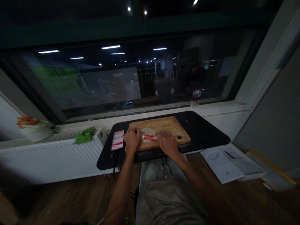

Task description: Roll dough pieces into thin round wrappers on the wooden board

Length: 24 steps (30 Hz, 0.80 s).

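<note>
A rolling pin (150, 137) with a red-and-white printed band lies crosswise over a round, flat piece of dough (147, 131). Under both is a wooden cutting board (161, 123). At the pin's left end, my left hand (133, 139) has its fingers curled over it. My right hand (167, 143) lies over the right part of the pin, its fingers bent down around it. The dough's near edge shows just below the pin. Part of the pin is hidden beneath my hands.
The board sits on a small black table (203, 131) by the window. A red-and-white packet (118, 139) lies at its left. Nearby are a plastic bottle (196, 98) on the sill, a green cloth (84, 135) on the radiator (58, 159), and a white open box (221, 164) on the floor.
</note>
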Motion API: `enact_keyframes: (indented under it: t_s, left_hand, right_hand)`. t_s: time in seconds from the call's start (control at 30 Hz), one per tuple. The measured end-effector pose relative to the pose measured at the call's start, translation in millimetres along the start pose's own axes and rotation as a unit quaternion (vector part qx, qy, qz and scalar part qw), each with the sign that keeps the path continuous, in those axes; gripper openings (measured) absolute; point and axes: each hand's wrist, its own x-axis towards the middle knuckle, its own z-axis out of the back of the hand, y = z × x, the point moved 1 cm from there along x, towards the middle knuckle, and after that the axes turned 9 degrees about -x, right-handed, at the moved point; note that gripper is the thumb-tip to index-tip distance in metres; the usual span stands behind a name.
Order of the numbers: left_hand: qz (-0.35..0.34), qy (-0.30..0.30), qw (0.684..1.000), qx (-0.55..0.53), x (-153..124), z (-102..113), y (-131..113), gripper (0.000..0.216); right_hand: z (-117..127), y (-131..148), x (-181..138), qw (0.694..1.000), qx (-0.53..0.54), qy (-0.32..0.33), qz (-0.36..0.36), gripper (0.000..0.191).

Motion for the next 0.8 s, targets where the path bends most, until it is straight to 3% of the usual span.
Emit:
enact_keyframes:
  t_s: [0.37, 0.67, 0.8]
  left_hand:
    - [-0.006, -0.01, 1.0, 0.024, -2, 1, -1, 0.046]
    - [-0.014, -0.008, 0.999, 0.044, -2, 1, 0, 0.046]
    - [-0.011, -0.006, 0.999, 0.044, -1, 2, -1, 0.046]
  right_hand:
    - [-19, -16, 32, 1.0, -0.021, 0.019, 0.003, 0.049]
    - [-13, -20, 53, 0.993, -0.072, 0.086, 0.045, 0.043]
    - [-17, -22, 58, 0.993, -0.061, 0.086, 0.047, 0.043]
